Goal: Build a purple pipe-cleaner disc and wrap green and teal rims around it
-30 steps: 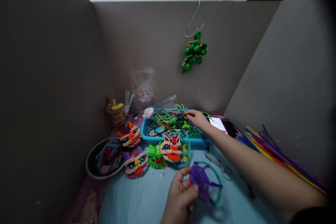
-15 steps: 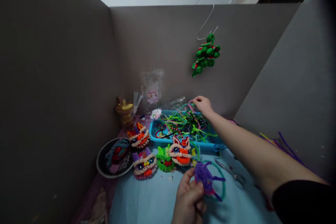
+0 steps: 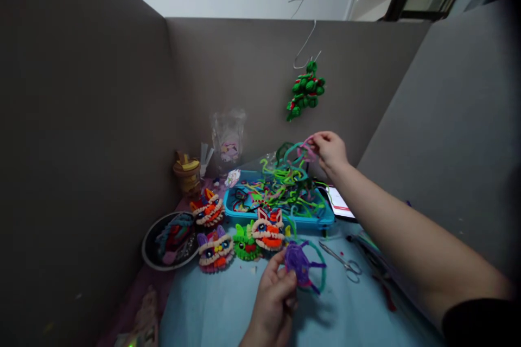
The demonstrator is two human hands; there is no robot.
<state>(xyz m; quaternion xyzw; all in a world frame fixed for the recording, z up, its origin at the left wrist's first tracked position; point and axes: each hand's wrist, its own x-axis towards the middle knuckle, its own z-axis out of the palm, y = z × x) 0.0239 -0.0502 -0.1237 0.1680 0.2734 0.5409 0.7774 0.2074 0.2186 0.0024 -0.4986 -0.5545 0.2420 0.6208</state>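
My left hand [image 3: 273, 297] is closed on a purple pipe-cleaner figure [image 3: 300, 267] with teal and pink loops, held low over the light blue table mat [image 3: 228, 314]. My right hand [image 3: 331, 150] pinches a pink pipe cleaner [image 3: 306, 147] and holds it above the blue tray [image 3: 321, 221]. A tangle of green and teal pipe cleaners [image 3: 287, 173] hangs up with it from the tray's pile.
Several finished fuzzy animal heads [image 3: 266, 230] stand in front of the tray. A dark bowl [image 3: 151, 260] of craft pieces sits at left, scissors [image 3: 344, 263] at right. A phone [image 3: 341, 203] lies beside the tray. A green ornament [image 3: 306, 89] hangs on the grey partition.
My right hand has risen from the tray's pile, pulling a pink pipe cleaner and a clump of others up with it. The left hand keeps holding the purple figure.
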